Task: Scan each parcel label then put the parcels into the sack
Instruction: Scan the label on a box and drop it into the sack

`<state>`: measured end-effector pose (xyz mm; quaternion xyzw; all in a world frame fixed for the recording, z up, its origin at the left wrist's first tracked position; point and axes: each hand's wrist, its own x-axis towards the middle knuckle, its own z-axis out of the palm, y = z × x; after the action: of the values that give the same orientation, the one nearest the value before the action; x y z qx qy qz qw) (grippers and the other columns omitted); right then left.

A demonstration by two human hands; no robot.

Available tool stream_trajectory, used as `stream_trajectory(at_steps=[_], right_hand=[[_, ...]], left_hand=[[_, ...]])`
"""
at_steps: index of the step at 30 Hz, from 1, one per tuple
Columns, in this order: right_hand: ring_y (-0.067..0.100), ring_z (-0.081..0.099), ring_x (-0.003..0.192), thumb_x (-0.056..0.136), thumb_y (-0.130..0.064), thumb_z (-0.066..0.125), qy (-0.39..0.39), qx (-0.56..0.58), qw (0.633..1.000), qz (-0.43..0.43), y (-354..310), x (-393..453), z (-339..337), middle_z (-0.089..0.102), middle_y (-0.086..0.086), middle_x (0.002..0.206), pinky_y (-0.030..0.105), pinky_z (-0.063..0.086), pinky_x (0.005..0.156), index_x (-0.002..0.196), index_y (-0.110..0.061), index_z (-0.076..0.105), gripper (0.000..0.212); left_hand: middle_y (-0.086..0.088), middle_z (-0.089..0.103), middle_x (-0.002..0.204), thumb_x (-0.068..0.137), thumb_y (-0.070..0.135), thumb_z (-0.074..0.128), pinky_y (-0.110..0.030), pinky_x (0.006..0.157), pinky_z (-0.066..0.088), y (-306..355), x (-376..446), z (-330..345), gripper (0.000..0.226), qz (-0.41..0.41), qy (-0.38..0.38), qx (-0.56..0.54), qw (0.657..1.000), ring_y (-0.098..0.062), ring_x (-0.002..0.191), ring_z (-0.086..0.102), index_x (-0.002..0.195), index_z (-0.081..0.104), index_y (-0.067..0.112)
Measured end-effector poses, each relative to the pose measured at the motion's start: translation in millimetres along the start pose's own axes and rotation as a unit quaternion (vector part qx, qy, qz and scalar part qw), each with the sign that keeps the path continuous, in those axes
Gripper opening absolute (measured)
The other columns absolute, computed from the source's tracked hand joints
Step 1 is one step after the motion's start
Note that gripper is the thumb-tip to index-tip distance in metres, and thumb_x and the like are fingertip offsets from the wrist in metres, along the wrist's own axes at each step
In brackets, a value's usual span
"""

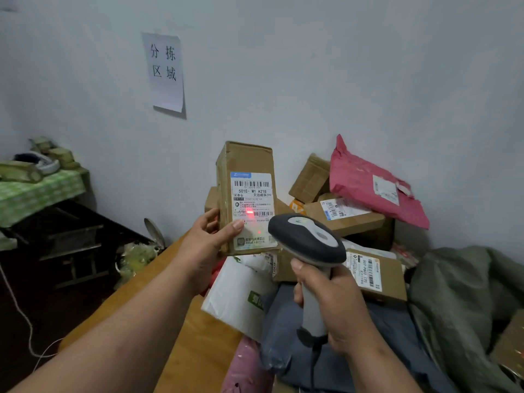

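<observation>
Scanning step: left hand [208, 239] fingers pinch the box [246, 197], right hand [337, 304] fingers wrap the scanner [309, 245]; sack [459, 296] next.

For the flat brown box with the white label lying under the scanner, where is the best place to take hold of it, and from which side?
Probably grip the flat brown box across its short width, thumb on top, coming from above at its right end. That end looks bare, while the scanner in the right hand overlaps its left end. It lies flat, label up.

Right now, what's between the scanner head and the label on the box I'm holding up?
Nothing solid in the head view: only open air separates the grey handheld scanner from the white shipping label, where its red light lands.
</observation>
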<state>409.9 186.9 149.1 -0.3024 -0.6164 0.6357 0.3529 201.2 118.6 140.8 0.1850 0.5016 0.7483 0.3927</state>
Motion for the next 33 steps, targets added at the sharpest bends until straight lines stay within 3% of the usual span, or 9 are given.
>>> stream_trajectory(at_steps=[3,8,18,21,24,26,28,30,33], right_hand=[[0.018,0.056,0.054,0.07,-0.036,0.072,-0.007,-0.006,1.0,0.003,-3,-2,0,0.059,0.012,0.055,0.036,0.043,0.063,0.068,-0.01,0.065,0.028],[0.02,0.057,0.055,0.071,-0.037,0.073,-0.017,-0.008,1.0,0.004,0,-3,-5,0.058,0.01,0.054,0.038,0.044,0.066,0.057,-0.021,0.066,0.022],[0.02,0.058,0.056,0.067,-0.043,0.075,-0.036,0.002,0.999,0.011,0,-4,-25,0.06,0.009,0.056,0.038,0.045,0.064,0.07,-0.021,0.068,0.023],[0.018,0.06,0.058,0.07,-0.043,0.075,-0.041,-0.007,0.999,0.014,-1,-4,-33,0.062,0.008,0.058,0.038,0.046,0.066,0.072,-0.02,0.068,0.024],[0.011,0.062,0.058,0.082,-0.028,0.077,-0.014,-0.023,1.0,0.013,3,1,-42,0.063,0.001,0.057,0.031,0.048,0.065,0.085,-0.014,0.069,0.017],[0.007,0.062,0.059,0.084,-0.016,0.076,0.004,-0.044,0.999,0.013,5,4,-50,0.066,-0.004,0.059,0.023,0.05,0.06,0.088,-0.016,0.068,0.009],[0.004,0.064,0.063,0.081,-0.013,0.075,0.031,-0.044,0.998,0.021,8,8,-61,0.07,-0.008,0.064,0.024,0.054,0.062,0.089,-0.02,0.069,0.012],[0.003,0.067,0.07,0.076,-0.019,0.075,0.058,-0.029,0.997,0.03,10,8,-75,0.073,-0.014,0.073,0.031,0.058,0.073,0.093,-0.022,0.07,0.019],[0.002,0.071,0.083,0.068,-0.032,0.075,0.08,0.0,0.996,0.027,9,3,-90,0.076,-0.02,0.085,0.036,0.06,0.085,0.1,-0.027,0.071,0.032]], left_hand=[[-0.007,0.064,0.128,0.066,0.02,0.084,-0.032,0.067,0.06,2,-1,-1,0.089,0.008,0.004,0.01,1.0,-0.022,0.095,0.074,0.144,0.042,0.021],[-0.006,0.062,0.131,0.063,0.023,0.084,-0.03,0.067,0.06,0,-4,1,0.094,0.021,0.014,0.019,0.999,-0.019,0.095,0.074,0.146,0.041,0.021],[-0.005,0.064,0.129,0.063,0.024,0.082,-0.029,0.067,0.06,-7,-13,17,0.093,0.035,0.027,0.031,0.999,-0.016,0.093,0.074,0.146,0.041,0.019],[-0.005,0.064,0.129,0.063,0.025,0.082,-0.037,0.079,0.061,-10,-16,22,0.093,0.036,0.033,0.043,0.998,-0.021,0.099,0.073,0.146,0.041,0.02],[-0.006,0.065,0.129,0.06,0.027,0.084,-0.049,0.094,0.056,-15,-19,27,0.095,0.022,0.028,0.05,0.998,-0.026,0.105,0.071,0.145,0.041,0.022],[-0.006,0.067,0.127,0.058,0.03,0.084,-0.047,0.09,0.057,-22,-20,36,0.096,0.013,0.021,0.062,0.998,-0.025,0.105,0.072,0.144,0.043,0.022],[-0.005,0.07,0.122,0.055,0.034,0.084,-0.038,0.075,0.061,-30,-20,49,0.092,0.003,0.009,0.07,0.998,-0.022,0.1,0.073,0.139,0.047,0.023],[-0.004,0.073,0.116,0.056,0.036,0.084,-0.032,0.065,0.061,-42,-20,66,0.082,-0.015,-0.008,0.077,0.997,-0.02,0.096,0.074,0.131,0.051,0.027],[-0.006,0.072,0.117,0.059,0.04,0.081,-0.03,0.063,0.06,-56,-19,94,0.08,-0.035,-0.034,0.095,0.994,-0.018,0.092,0.075,0.131,0.049,0.026]])
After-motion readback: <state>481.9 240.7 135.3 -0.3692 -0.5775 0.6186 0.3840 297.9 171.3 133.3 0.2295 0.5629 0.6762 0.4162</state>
